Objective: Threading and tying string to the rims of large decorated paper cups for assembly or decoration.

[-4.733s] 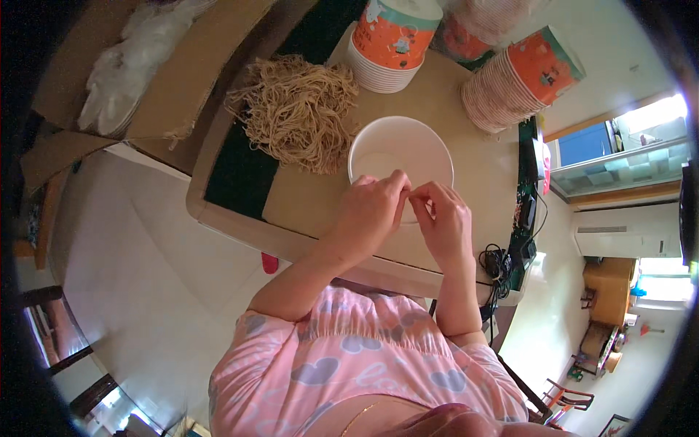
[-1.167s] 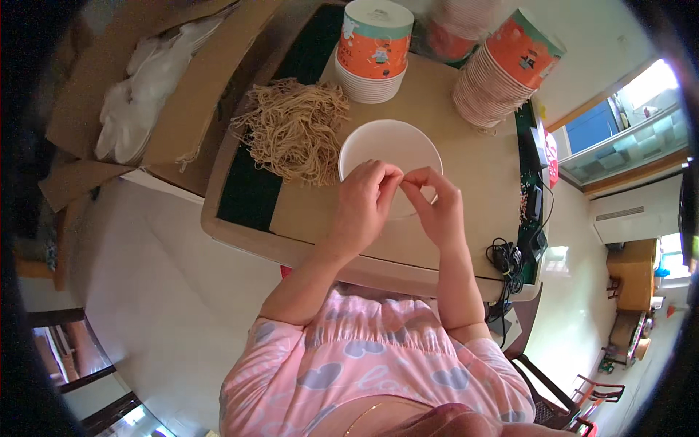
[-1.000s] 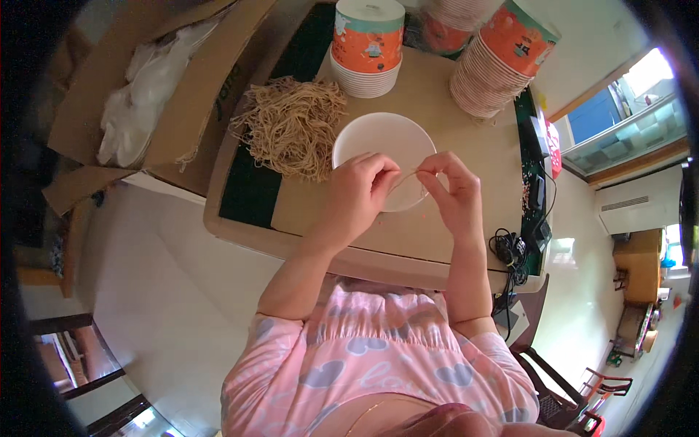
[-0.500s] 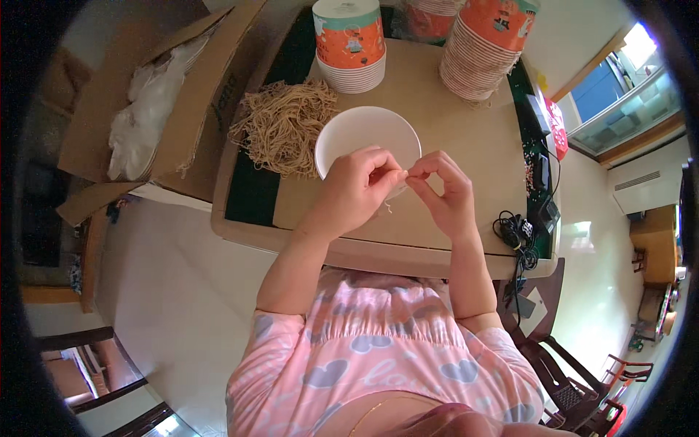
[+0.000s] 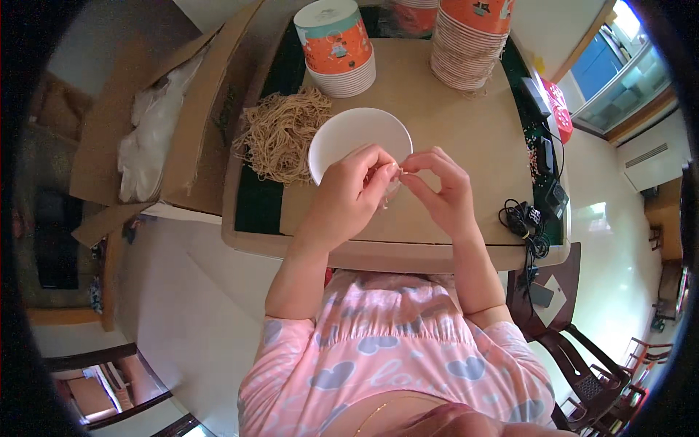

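My left hand (image 5: 351, 191) and my right hand (image 5: 445, 191) meet fingertip to fingertip over the near rim of a white paper bucket (image 5: 357, 131). Each hand is closed in a pinch on a thin beige string (image 5: 386, 202), whose loose end dangles below the fingers. Part of the string is hidden by the fingertips. The bucket's mouth faces up, and my left hand covers some of its near side. Left of the bucket lies a tangled heap of beige string (image 5: 285, 135).
Behind are an upside-down stack of orange-and-teal paper buckets (image 5: 336, 51) and a taller stack (image 5: 470, 51), with strings around its lower rims. An open cardboard box (image 5: 196, 138) with white plastic stands left. Black cables (image 5: 526, 222) lie at the table's right edge.
The whole view has shifted a little, so the stacks and box appear moved. My hands stay together over the bucket's rim, with their fingertips in a slightly changed pinch on the string.
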Tool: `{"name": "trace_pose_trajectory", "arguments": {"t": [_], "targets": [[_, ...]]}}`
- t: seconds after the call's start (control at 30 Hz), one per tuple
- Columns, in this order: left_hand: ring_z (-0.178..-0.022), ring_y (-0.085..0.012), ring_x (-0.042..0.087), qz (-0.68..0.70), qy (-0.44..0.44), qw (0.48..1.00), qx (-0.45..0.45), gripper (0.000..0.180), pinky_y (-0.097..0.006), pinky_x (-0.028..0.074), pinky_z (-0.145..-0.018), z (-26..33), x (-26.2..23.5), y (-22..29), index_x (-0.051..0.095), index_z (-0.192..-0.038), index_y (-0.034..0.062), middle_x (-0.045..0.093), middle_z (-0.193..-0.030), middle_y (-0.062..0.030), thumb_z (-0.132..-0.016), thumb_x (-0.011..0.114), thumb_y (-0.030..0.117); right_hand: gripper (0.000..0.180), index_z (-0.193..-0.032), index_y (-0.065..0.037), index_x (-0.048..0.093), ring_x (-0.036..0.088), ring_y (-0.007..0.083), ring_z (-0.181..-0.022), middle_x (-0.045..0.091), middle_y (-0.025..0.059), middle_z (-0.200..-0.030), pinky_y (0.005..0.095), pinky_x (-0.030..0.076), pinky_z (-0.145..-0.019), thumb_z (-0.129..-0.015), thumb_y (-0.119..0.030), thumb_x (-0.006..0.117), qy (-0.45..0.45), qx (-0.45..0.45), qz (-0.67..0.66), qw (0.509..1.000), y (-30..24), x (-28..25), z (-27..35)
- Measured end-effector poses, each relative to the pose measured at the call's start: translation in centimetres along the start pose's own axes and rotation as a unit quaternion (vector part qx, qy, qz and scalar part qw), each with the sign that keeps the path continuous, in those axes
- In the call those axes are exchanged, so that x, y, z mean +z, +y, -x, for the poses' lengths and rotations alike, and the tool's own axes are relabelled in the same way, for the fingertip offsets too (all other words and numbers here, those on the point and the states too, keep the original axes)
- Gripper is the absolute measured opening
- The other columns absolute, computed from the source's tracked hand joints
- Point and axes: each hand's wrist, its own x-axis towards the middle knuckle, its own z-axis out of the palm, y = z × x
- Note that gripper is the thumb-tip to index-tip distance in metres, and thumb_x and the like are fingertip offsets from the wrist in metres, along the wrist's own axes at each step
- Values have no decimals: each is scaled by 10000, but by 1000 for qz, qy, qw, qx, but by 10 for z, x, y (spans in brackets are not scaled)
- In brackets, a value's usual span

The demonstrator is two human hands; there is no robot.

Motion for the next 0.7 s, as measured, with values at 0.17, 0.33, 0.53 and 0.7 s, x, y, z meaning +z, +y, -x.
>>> {"name": "trace_pose_trajectory", "arguments": {"t": [0.17,0.33,0.53,0.7], "targets": [[-637,-174,572,-1,12,1000,19,116,-309,455,-580,-1,2,-1,561,-863,-15,580,-744,-104,-922,566,85,129,-872,-14,656,599,193,-833,660,66,-881,302,476,-749,-764,23,716,12,-19,-26,999,3,2,0],[-648,-165,566,0,17,999,27,113,-298,457,-576,-1,3,2,561,-854,-16,579,-745,-99,-916,568,80,125,-855,-16,646,587,194,-813,643,64,-851,304,470,-724,-759,16,720,-7,-24,-4,1000,5,1,0],[-691,-108,559,96,31,994,29,100,-261,464,-640,2,-2,9,579,-856,-9,599,-761,-54,-906,566,76,110,-837,-36,652,556,185,-766,614,50,-813,302,459,-687,-760,-3,723,-15,10,24,1000,23,3,18],[-738,-96,565,106,6,994,37,102,-240,457,-695,8,-8,20,586,-850,1,612,-786,-39,-908,564,83,94,-825,-60,661,553,198,-766,599,45,-803,320,448,-695,-765,-30,728,-15,38,52,998,35,7,29]]}}
